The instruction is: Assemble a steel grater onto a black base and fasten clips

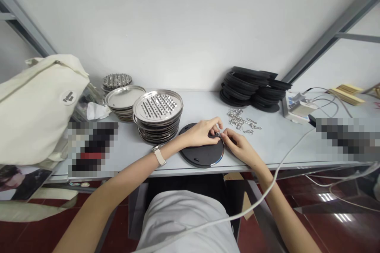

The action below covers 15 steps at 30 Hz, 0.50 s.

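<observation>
A round black disc [202, 156] with a shiny rim and small dark slots lies flat near the table's front edge. My left hand [204, 132] rests over it from the left, fingers bent in a pinch around a small metal clip [218, 134] at the disc's right edge. From the other side, my right hand [240, 148] pinches at the same spot with thumb and forefinger. The fingers partly cover the clip, so its exact shape is unclear. Just beyond my right hand is a loose pile of silver metal clasps [236, 117].
Round metal plates [158, 106] with raised patterns stand stacked on the left, with more stacks behind. Black round pieces [245, 82] are piled against the wall. A cream bag [38, 106] sits at far left. One white cable [274, 177] crosses in front of my right forearm.
</observation>
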Tool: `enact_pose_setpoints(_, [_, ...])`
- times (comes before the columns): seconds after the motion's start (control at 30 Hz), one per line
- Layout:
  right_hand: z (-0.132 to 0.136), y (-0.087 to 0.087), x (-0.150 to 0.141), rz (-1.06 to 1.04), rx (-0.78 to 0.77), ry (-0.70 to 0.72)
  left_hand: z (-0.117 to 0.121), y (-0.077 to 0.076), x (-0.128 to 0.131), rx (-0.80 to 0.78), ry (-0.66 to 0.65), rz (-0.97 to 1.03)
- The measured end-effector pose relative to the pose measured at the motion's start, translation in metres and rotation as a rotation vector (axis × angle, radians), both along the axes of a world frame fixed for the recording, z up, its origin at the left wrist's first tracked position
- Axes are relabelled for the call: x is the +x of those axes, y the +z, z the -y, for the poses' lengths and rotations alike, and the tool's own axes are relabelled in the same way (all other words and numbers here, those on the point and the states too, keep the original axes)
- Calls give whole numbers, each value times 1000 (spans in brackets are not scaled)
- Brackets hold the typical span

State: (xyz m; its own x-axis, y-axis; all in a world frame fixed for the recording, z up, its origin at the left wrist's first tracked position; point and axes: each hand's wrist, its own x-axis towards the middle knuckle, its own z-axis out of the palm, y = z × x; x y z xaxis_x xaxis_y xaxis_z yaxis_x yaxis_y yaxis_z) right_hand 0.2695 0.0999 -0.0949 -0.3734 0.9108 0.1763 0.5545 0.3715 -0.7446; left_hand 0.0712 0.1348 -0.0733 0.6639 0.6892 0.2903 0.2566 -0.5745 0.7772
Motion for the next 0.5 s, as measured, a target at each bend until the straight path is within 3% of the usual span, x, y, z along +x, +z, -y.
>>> enact_pose_setpoints(0.5, [-3, -2, 0, 13, 31, 3, 2, 1, 1, 75, 36, -59])
